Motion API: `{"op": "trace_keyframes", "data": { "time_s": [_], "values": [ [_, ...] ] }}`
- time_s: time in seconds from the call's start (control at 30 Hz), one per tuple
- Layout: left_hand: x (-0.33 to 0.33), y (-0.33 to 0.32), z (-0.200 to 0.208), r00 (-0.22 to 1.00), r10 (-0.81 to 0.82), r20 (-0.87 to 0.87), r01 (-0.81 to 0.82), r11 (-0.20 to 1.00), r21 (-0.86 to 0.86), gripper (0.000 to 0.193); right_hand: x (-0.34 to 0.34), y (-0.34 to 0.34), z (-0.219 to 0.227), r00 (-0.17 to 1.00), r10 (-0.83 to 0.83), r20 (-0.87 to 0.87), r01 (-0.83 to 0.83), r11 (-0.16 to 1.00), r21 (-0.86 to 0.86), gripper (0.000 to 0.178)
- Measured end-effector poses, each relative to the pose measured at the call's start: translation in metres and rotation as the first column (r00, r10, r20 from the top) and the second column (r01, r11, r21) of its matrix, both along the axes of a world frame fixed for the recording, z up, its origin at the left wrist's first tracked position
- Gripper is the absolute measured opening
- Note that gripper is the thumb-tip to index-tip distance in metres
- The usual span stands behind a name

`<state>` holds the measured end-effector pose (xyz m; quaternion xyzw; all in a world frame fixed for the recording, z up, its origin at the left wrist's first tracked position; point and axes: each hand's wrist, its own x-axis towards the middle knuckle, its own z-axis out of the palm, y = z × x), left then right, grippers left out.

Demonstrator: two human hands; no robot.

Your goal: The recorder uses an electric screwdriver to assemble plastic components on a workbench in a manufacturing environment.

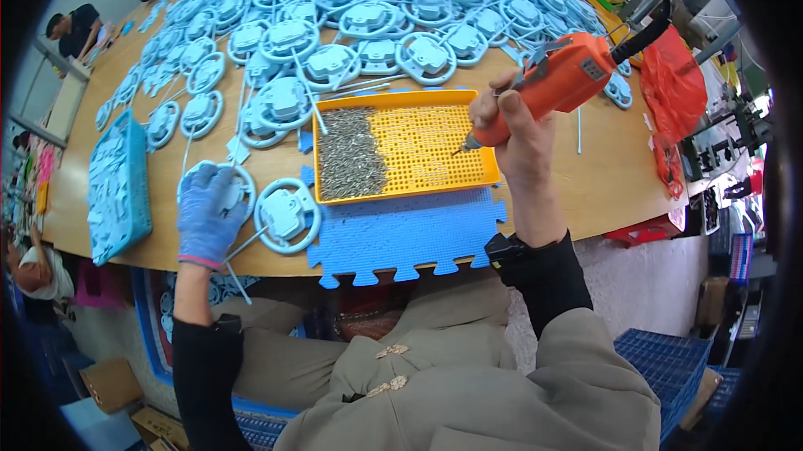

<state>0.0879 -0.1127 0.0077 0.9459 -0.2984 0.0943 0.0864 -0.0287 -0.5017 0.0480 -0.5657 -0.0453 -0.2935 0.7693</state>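
Note:
My left hand (207, 212), in a blue glove, is closed over a light blue plastic steering-wheel part (242, 190) at the table's near left. A similar steering-wheel part (287, 216) lies just right of it, with a thin rod beside it. My bare right hand (527, 135) grips an orange electric screwdriver (548, 83). Its bit points down and left over the yellow perforated tray (435, 190), apart from the screws. Many small metal screws (351, 154) fill the tray's left part. A blue foam mat (401, 238) lies under and in front of the tray.
A large heap of light blue wheel parts (368, 20) covers the far side of the table (602, 187). A light blue basket (121, 192) of parts stands at left. The screwdriver's black cable (644, 37) rises at upper right, near a red plastic bag (669, 83). Other people sit at far left.

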Motion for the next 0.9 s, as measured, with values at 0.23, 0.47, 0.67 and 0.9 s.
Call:
{"op": "trace_keyframes", "data": {
  "time_s": [0.23,0.47,0.67,0.9],
  "values": [
    [-0.044,-0.005,0.032,0.993,0.110,0.054,-0.093,0.964,-0.247,0.047,0.019,-0.008,-0.017,0.999,-0.048,0.001,0.048,0.999,-0.024,0.034],
    [-0.146,-0.067,0.034,0.967,0.253,-0.029,-0.244,0.888,-0.390,0.045,0.029,-0.009,-0.017,0.991,-0.025,0.128,0.012,0.995,0.101,0.031],
    [-0.153,-0.101,0.021,0.982,0.125,-0.143,-0.157,0.958,-0.241,0.054,0.031,-0.016,-0.025,0.997,-0.010,0.073,0.009,1.000,0.017,0.030],
    [-0.163,-0.113,0.015,0.955,0.006,-0.296,-0.118,0.925,-0.362,0.061,0.031,-0.017,-0.026,0.998,-0.001,0.062,0.004,0.999,-0.044,0.031]
  ]
}}
